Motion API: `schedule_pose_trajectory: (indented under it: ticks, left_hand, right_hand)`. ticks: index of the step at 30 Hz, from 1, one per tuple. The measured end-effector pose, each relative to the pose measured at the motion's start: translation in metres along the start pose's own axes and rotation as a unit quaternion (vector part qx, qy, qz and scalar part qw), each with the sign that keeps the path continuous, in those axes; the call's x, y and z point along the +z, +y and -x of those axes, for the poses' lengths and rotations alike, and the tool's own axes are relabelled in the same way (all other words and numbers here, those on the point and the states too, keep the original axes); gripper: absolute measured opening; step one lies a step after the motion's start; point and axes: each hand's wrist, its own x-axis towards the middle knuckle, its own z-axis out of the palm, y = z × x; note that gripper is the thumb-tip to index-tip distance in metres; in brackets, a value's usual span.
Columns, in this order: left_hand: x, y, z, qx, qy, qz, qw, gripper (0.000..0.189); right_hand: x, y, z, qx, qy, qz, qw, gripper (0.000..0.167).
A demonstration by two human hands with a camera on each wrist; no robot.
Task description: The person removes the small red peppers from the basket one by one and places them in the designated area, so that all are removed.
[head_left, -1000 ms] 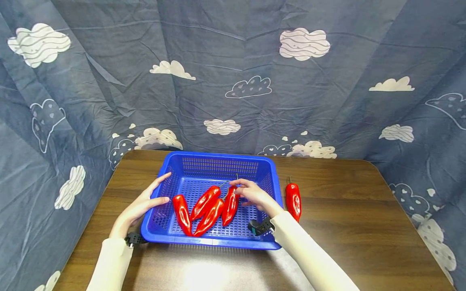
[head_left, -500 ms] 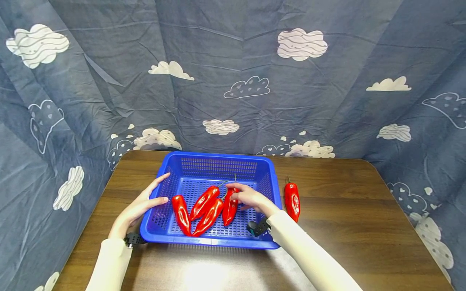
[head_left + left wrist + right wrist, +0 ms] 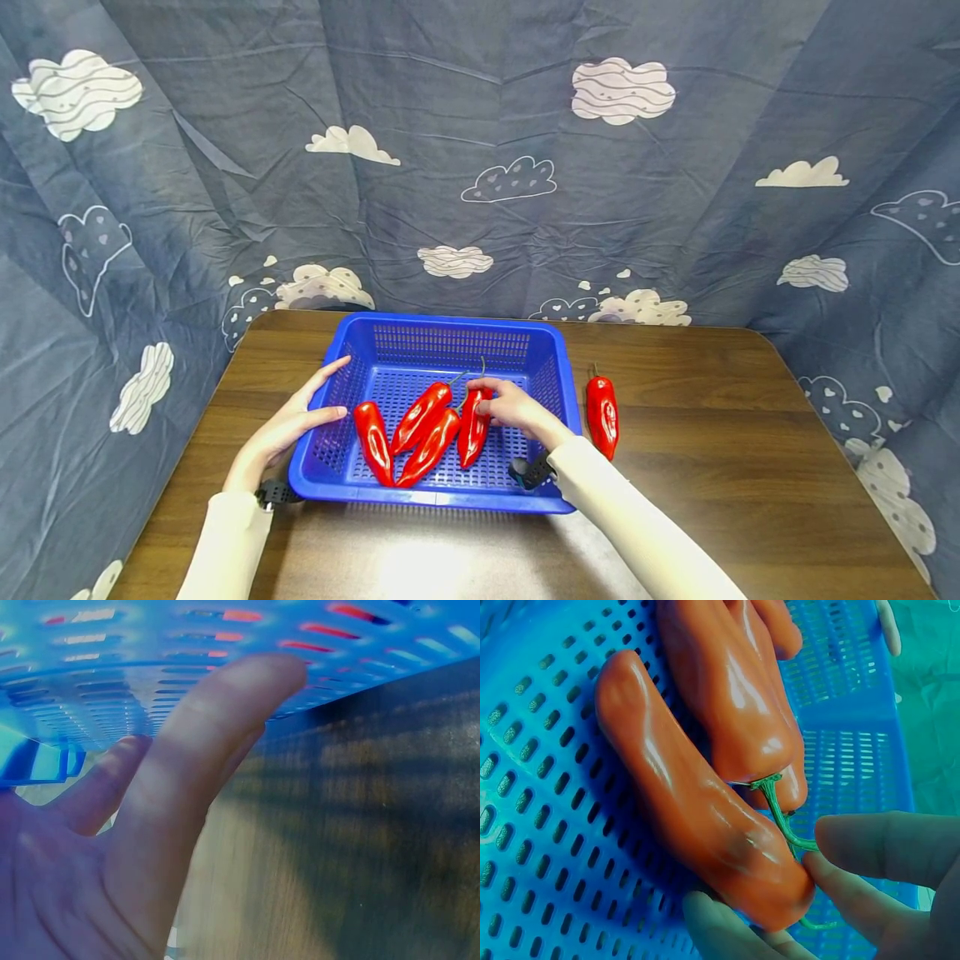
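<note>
Reaches in from the lower right with the right forearm in a cream sleeve (image 3: 630, 517), slanting forward and leftward over the near right part of a blue basket (image 3: 375, 495). Dips the right hand (image 3: 513, 408) into the basket, with the back of it turned up. Stretches the left forearm forward from the lower left, with the left hand (image 3: 288, 421) at the basket's left side. Wears a dark band (image 3: 276, 493) on the left wrist, too small in view for reading any marking.

Pinches the rightmost basket pepper (image 3: 472, 437) near its stem end, with thumb and fingers on opposite flanks. Cannot tell whether lifting it off the mesh floor. Brings one right fingertip to a neighbouring green stem (image 3: 776, 810), touching or just beside. Spreads the left thumb and index finger wide apart, both nearly straight and over the left rim; cannot tell how firmly pressing.

Has three more red peppers inside the basket: an upper middle pepper (image 3: 422, 417), a lower middle pepper (image 3: 430, 450) and a leftmost pepper (image 3: 373, 442). Has a lone pepper (image 3: 602, 417) on the wooden table (image 3: 712, 400), near the basket's right wall. Faces a grey-blue cloth (image 3: 435, 92) printed with pale clouds.
</note>
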Motion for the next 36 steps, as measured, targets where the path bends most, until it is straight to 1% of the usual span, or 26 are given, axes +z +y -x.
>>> schedule_pose_trajectory:
  ticks: [4, 7, 19, 23, 29, 36]
  left_hand:
    - [0.000, 0.000, 0.000, 0.006, -0.002, -0.009, 0.9999, 0.074]
    - [0.000, 0.000, 0.000, 0.010, 0.000, -0.016, 0.9998, 0.073]
    - [0.000, 0.000, -0.001, 0.003, -0.003, 0.000, 1.0000, 0.073]
    - [-0.001, -0.001, -0.001, -0.002, -0.005, 0.000, 1.0000, 0.073]
    - [0.000, -0.001, 0.000, 0.003, -0.007, -0.004, 1.0000, 0.073]
    - [0.000, 0.000, 0.000, 0.002, -0.002, -0.004, 1.0000, 0.074]
  right_hand:
    - [-0.001, 0.001, -0.001, -0.021, 0.009, -0.012, 0.9997, 0.044]
    - [-0.001, 0.001, -0.002, -0.035, 0.017, -0.032, 0.9987, 0.042]
    - [-0.005, -0.005, 0.000, -0.071, 0.024, -0.090, 0.9931, 0.043]
    - [-0.008, -0.007, 0.001, -0.077, 0.026, -0.109, 0.9907, 0.046]
    - [-0.011, -0.007, 0.001, -0.079, 0.025, -0.134, 0.9876, 0.048]
    - [-0.013, -0.010, 0.004, -0.087, 0.020, -0.143, 0.9857, 0.050]
